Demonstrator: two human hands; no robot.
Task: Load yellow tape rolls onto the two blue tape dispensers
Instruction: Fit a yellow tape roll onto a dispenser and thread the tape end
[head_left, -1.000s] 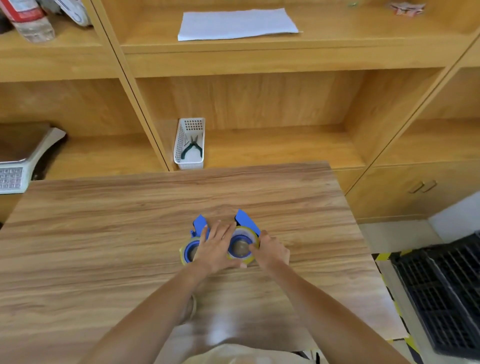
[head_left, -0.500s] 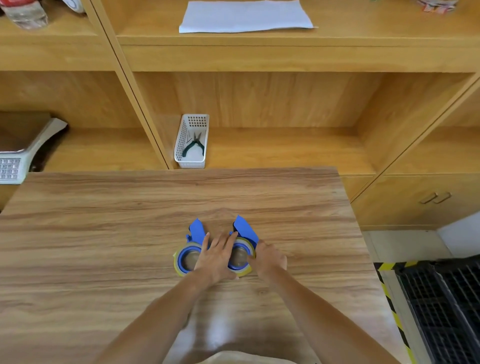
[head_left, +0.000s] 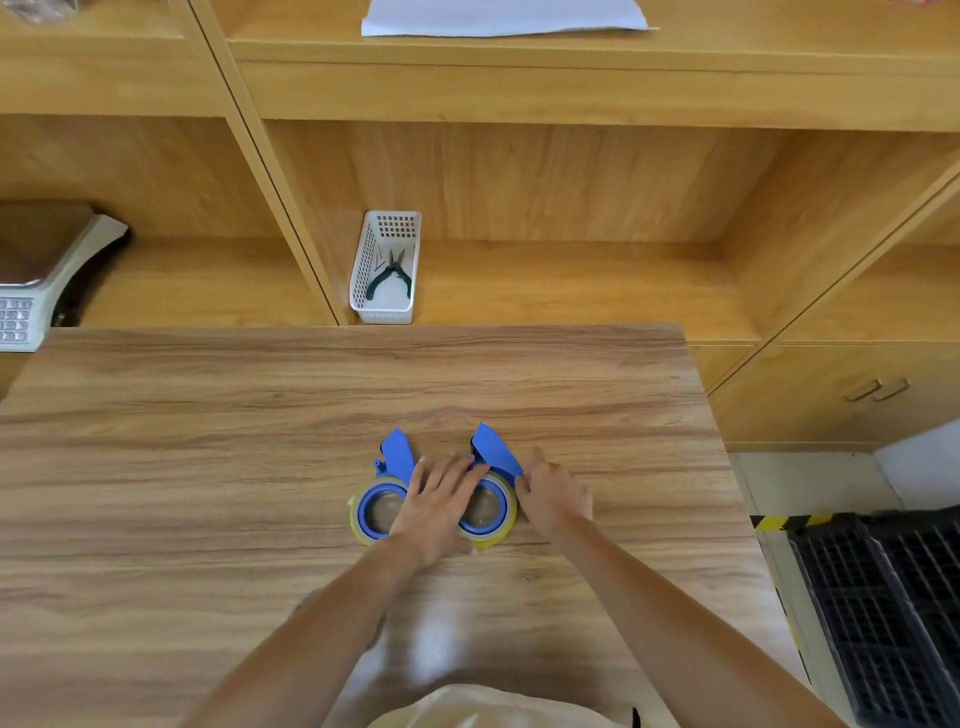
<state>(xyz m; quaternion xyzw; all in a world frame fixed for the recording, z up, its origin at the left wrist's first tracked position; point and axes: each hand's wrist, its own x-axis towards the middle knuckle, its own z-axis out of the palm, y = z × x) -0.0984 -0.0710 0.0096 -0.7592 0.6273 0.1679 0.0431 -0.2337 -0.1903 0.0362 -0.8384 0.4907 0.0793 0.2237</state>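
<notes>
Two blue tape dispensers lie side by side on the wooden table (head_left: 208, 467), each with a yellow tape roll around its blue hub. The left dispenser (head_left: 390, 462) carries the left roll (head_left: 363, 525); the right dispenser (head_left: 493, 449) carries the right roll (head_left: 506, 530). My left hand (head_left: 439, 504) lies flat between them, straight fingers resting across the right roll and hub. My right hand (head_left: 553, 493) touches the right side of the right dispenser, fingers along its blue blade guard.
A white basket (head_left: 385, 270) with pliers stands on the shelf behind the table. A scale (head_left: 47, 275) sits on the left shelf, white paper (head_left: 504, 15) on the upper shelf. A black crate (head_left: 893, 613) is on the floor at right.
The view has tilted slightly, so the shelf looks nearer. My right hand has shifted a little up along the right dispenser's side. The left hand stays on the rolls.
</notes>
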